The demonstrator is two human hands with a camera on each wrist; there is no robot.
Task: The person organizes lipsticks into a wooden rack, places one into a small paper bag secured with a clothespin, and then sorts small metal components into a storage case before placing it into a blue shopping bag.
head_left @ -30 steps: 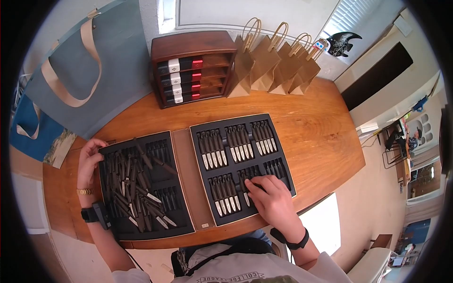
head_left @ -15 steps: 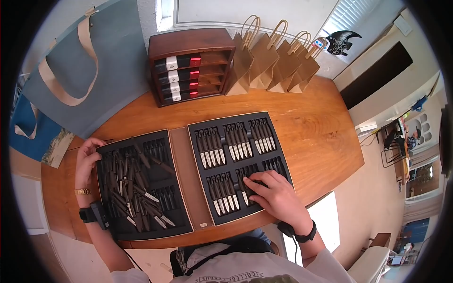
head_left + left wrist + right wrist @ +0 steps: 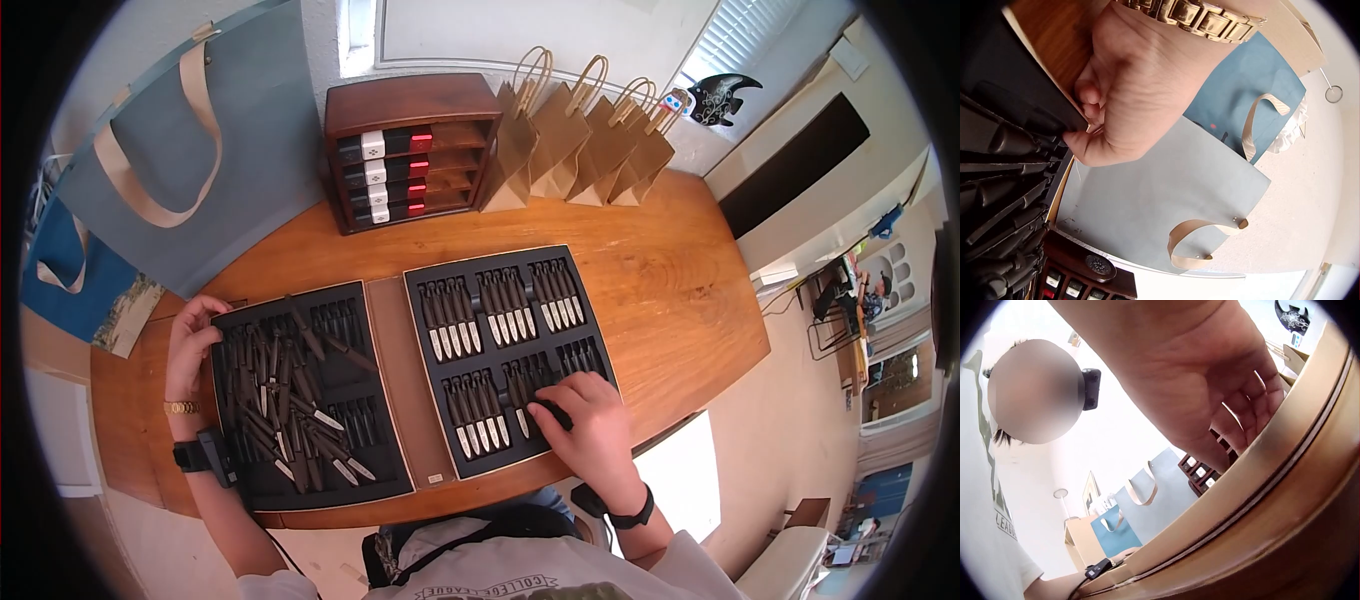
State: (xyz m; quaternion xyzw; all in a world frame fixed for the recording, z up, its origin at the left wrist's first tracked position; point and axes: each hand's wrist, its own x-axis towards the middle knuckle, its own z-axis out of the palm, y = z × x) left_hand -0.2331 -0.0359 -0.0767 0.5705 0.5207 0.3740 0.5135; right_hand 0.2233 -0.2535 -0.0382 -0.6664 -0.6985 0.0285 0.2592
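Note:
Small knives with dark brown handles and pale blades lie in a loose heap (image 3: 275, 385) on the black left tray (image 3: 365, 480). More stand in neat rows (image 3: 450, 315) in the compartments of the right tray (image 3: 590, 340). My left hand (image 3: 190, 345) grips the left tray's outer edge, its thumb over the rim in the left wrist view. Over the lower middle compartment, my right hand (image 3: 590, 425) has its fingers lowered beside a knife (image 3: 521, 410). Loosely bent and spread, those fingers show in the right wrist view, their tips hidden behind the tray's side.
A brown spine (image 3: 395, 390) joins both trays on the wooden table (image 3: 680, 270). Behind them stand a small wooden shelf (image 3: 415, 100) with boxes and several brown paper bags (image 3: 555, 150). At the left are a large grey-blue bag (image 3: 260, 130) and a smaller blue bag (image 3: 65, 255).
My right hand has shifted slightly over the lower middle compartment, its fingers drawing a little to the right. My left hand stays at the tray's edge. The head view sways slightly.

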